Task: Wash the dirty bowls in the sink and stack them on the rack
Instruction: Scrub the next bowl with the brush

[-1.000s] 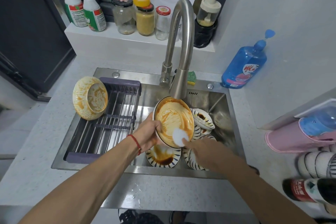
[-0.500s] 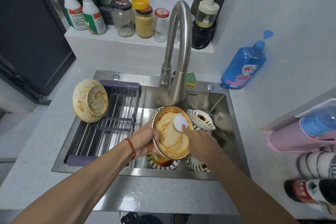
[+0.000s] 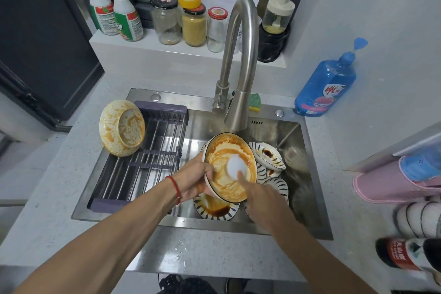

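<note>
left grip (image 3: 195,180) on round glazed bowl (image 3: 224,188)

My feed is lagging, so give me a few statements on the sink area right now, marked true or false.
1. The left hand holds the tilted bowl by its rim. True.
2. The right hand presses a white pad inside that bowl. True.
3. The bowl being scrubbed is already clean. False: orange sauce is smeared across its inside.
4. The rack is full of stacked bowls. False: only one smeared bowl leans at its far left corner.
5. More dirty striped bowls lie in the sink under and beside the held one. True.
6. The blue soap bottle lies inside the sink. False: it stands on the counter to the sink's right.
</note>
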A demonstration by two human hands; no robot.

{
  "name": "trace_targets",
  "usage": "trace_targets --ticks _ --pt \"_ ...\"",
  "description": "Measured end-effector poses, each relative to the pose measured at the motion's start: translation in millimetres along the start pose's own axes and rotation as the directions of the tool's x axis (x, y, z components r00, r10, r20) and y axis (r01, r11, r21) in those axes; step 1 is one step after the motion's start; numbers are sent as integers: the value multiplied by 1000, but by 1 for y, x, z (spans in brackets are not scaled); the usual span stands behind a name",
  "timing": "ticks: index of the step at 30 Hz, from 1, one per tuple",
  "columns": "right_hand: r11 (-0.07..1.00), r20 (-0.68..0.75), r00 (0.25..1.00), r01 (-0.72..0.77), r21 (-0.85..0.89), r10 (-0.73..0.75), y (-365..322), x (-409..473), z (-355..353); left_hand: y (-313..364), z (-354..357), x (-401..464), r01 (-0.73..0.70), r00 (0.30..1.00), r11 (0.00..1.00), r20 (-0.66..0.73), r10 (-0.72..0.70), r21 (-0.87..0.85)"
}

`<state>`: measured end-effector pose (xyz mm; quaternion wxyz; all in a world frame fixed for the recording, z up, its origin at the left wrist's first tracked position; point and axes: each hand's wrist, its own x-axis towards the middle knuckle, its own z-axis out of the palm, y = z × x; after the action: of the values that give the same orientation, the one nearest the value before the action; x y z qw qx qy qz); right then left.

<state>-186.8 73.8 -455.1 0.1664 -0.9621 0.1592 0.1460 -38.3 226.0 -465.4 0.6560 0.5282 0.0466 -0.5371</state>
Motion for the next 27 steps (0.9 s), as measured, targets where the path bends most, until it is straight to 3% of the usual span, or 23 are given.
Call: trace_targets --ticks 2,5,9,12,15,20,24,27 --pt "999 28 999 43 -6 -43 -8 -9 5 2 -1 2 -22 1000 1000 -11 22 5" --pt "999 23 999 -30 -20 30 6 2 -4 5 -3 4 -25 1000 1000 -17 25 0" --pt "996 71 995 65 62 -69 -14 -15 2 6 -4 3 -29 998 999 -58 31 28" --pt "1000 24 1000 -1 28 0 -1 -1 -4 6 -7 4 -33 999 999 -43 33 3" --pt "994 54 994 92 54 -95 -10 -12 0 8 -7 3 -42 998 999 -54 43 17" --pt "990 -14 1000 -7 -142 5 29 5 -16 10 -14 8 -66 997 996 -46 63 -53" --pt "986 -185 980 -36 164 66 35 13 -14 12 -18 10 -68 995 994 -85 61 -87" --pt "954 -264 965 74 290 5 41 21 -5 14 -20 7 -1 994 983 -106 -19 -185"
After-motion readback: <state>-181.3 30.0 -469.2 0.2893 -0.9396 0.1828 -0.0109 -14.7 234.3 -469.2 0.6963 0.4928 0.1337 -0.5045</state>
